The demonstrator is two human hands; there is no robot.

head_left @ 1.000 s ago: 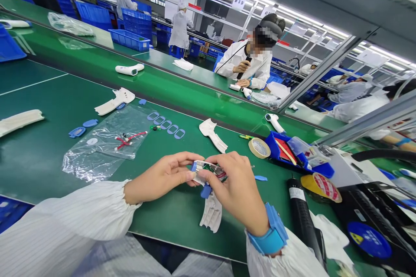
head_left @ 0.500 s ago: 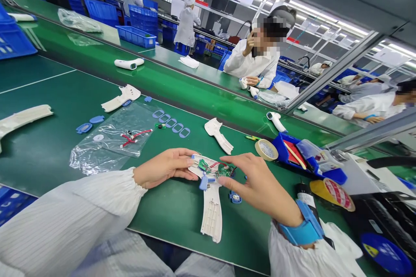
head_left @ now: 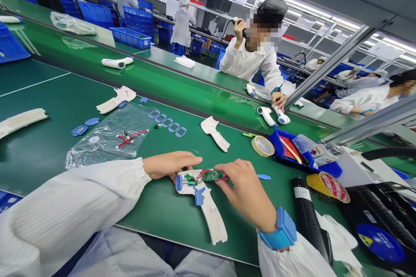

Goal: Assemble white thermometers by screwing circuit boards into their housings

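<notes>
A white pistol-shaped thermometer housing half (head_left: 212,218) lies inner side up in front of me, its handle toward me. My left hand (head_left: 167,165) grips the far edge of its head, some fingers hidden behind it. In the head are a blue round end piece (head_left: 179,183) and a small green board (head_left: 191,179). A blue trigger (head_left: 199,197) sits near the handle's top. Between thumb and fingers, my right hand (head_left: 243,188) pinches a larger green circuit board (head_left: 210,175), held at the housing's right end. Red wires (head_left: 200,173) run between the boards.
Another white housing half (head_left: 216,133) lies beyond my hands. Leftward are a clear plastic bag (head_left: 107,149) with wired parts and blue window frames (head_left: 167,123). To the right are a tape roll (head_left: 262,146), a blue tray (head_left: 331,172) and a black cylindrical tool (head_left: 305,207). A co-worker (head_left: 250,60) sits opposite.
The housing has turned, and the blue end piece now shows at its left. My right hand has closed on the larger board. The co-worker opposite has set a white thermometer on the green belt.
</notes>
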